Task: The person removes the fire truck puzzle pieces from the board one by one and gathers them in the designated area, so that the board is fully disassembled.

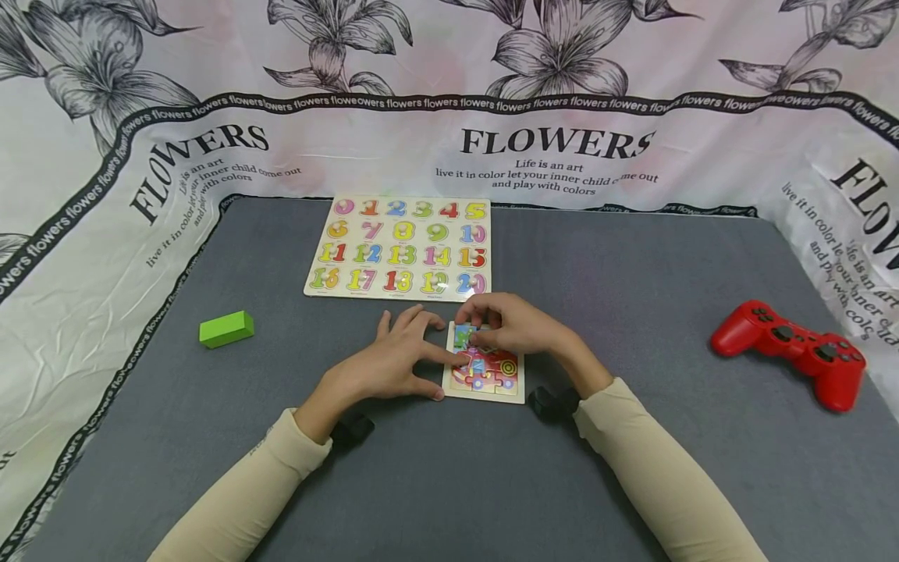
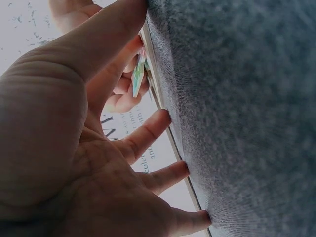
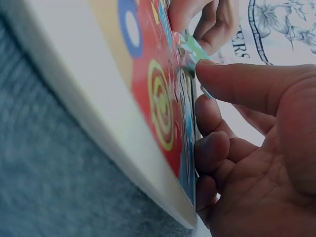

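Green puzzle pc (image 2: 138, 78) was up on edge in R hand (image 1: 516, 321), at puzzle bd (image 1: 520, 382)

R grip had the pc pinched btwn thumb & finger, tilted up at the bd's far L part; couldn't tell if its lower edge touched. Its other fingers curled in close to the bd, per R wrist cam. L hand (image 1: 393, 363) had a released grip, fingers spread: thumb at the bd's near L edge, index reaching onto the pic, the rest fanned out to the L of it.

Puzzle bd lay flat mid-worktop (image 1: 618, 273) (grey cloth), pale rim, mostly red/pink pic w/ a yellow-ringed circle on the R side.

Number bd (image 1: 388, 231) lay flat just beyond, w/ coloured nos. 0–20 in 4 rows; R hand overlapped its near R corner in head view. Green block (image 1: 226, 329) sat well off to the L, red game controller (image 1: 794, 351) well off to the R. Flower-print sheet (image 1: 393, 148), white w/ black lettering, ran along the far side & both flanks. Person wore beige sleeves (image 1: 239, 484).
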Action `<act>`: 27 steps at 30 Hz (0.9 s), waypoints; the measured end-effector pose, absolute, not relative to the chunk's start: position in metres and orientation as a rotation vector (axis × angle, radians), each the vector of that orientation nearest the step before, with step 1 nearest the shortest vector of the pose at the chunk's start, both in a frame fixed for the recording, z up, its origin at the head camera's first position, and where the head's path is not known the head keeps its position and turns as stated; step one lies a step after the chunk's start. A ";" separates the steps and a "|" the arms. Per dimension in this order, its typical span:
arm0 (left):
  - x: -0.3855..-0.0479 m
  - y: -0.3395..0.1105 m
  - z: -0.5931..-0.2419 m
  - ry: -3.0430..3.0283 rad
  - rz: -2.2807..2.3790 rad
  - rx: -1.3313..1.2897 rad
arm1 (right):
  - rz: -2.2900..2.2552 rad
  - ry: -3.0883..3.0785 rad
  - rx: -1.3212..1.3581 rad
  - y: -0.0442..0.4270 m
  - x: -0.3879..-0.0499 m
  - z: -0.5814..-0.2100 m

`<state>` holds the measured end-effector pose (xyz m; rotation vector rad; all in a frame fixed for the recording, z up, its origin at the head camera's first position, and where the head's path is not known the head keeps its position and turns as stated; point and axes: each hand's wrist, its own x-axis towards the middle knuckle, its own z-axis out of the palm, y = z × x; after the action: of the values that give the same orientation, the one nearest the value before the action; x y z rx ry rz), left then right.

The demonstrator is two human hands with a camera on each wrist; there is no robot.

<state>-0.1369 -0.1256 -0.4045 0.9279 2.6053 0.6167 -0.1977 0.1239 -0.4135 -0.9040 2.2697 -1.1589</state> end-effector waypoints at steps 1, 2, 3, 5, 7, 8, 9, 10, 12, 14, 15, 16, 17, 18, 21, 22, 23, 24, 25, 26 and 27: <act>-0.137 -0.126 -0.404 2.606 0.620 0.927 | -1.164 2.271 -0.904 0.124 -0.198 -0.414; -0.137 -0.125 -0.404 2.605 0.623 0.925 | -1.172 2.271 -0.906 0.124 -0.198 -0.414; -0.137 -0.125 -0.404 2.604 0.624 0.923 | -1.178 2.271 -0.907 0.124 -0.198 -0.415; -0.137 -0.126 -0.404 2.600 0.623 0.921 | -1.190 2.268 -0.910 0.124 -0.198 -0.416; -0.137 -0.126 -0.404 2.595 0.622 0.916 | -1.202 2.266 -0.911 0.124 -0.198 -0.416; -0.137 -0.126 -0.404 2.592 0.622 0.913 | -1.208 2.265 -0.910 0.123 -0.198 -0.416; -0.137 -0.126 -0.404 2.590 0.623 0.910 | -1.213 2.262 -0.907 0.123 -0.197 -0.416; -0.137 -0.126 -0.404 2.588 0.624 0.908 | -1.217 2.260 -0.906 0.123 -0.197 -0.416; -0.137 -0.127 -0.404 2.585 0.626 0.905 | -1.227 2.254 -0.905 0.123 -0.197 -0.415; -0.137 -0.127 -0.404 2.583 0.625 0.902 | -1.240 2.241 -0.904 0.123 -0.198 -0.415; -0.137 -0.127 -0.404 2.583 0.623 0.902 | -1.249 2.231 -0.909 0.123 -0.198 -0.415; -0.137 -0.126 -0.404 2.581 0.622 0.903 | -1.255 2.225 -0.910 0.124 -0.198 -0.415; -0.137 -0.126 -0.404 2.580 0.619 0.904 | -1.259 2.220 -0.911 0.124 -0.199 -0.415; -0.137 -0.126 -0.404 2.579 0.615 0.906 | -1.261 2.217 -0.911 0.124 -0.199 -0.415; -0.137 -0.126 -0.405 2.573 0.609 0.906 | -1.251 2.221 -0.914 0.124 -0.199 -0.416; -0.137 -0.126 -0.405 2.570 0.609 0.905 | -1.244 2.226 -0.910 0.124 -0.199 -0.416; -0.137 -0.126 -0.405 2.568 0.612 0.902 | -1.240 2.229 -0.908 0.124 -0.198 -0.416; -0.137 -0.126 -0.405 2.566 0.615 0.900 | -1.239 2.229 -0.905 0.124 -0.198 -0.416; -0.136 -0.126 -0.405 2.565 0.619 0.897 | -1.239 2.228 -0.902 0.123 -0.198 -0.416; -0.136 -0.126 -0.405 2.563 0.625 0.897 | -1.243 2.222 -0.899 0.123 -0.198 -0.416; -0.136 -0.126 -0.405 2.563 0.629 0.897 | -1.253 2.214 -0.897 0.124 -0.197 -0.416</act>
<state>-0.1362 -0.1259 -0.4048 0.8974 2.5633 0.6289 -0.1974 0.1235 -0.4159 -0.8969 2.2142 -1.2526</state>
